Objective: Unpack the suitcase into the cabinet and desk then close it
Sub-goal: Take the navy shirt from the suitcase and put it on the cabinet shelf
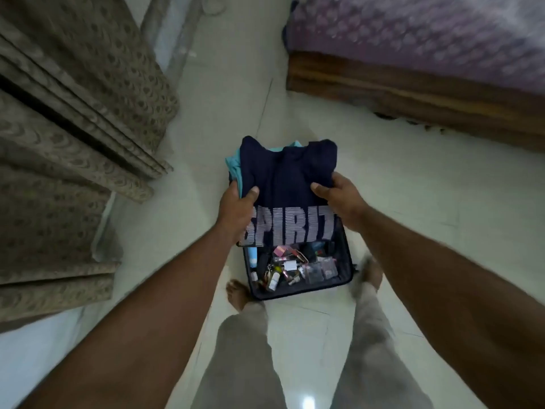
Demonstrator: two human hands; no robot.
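Left hand (237, 202) and right hand (339, 196) pinch the clothes (287, 184) at 9 and 3 o'clock above the suitcase (346, 261); soft, light, probably saggy, best supported underneath.

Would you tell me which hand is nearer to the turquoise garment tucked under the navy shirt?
Left. The left hand grips the stack at the turquoise garment's edge; the right hand holds the navy shirt's opposite side.

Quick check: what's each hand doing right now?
Left hand: grips the left edge of the folded clothes stack.
Right hand: grips the stack's right edge.
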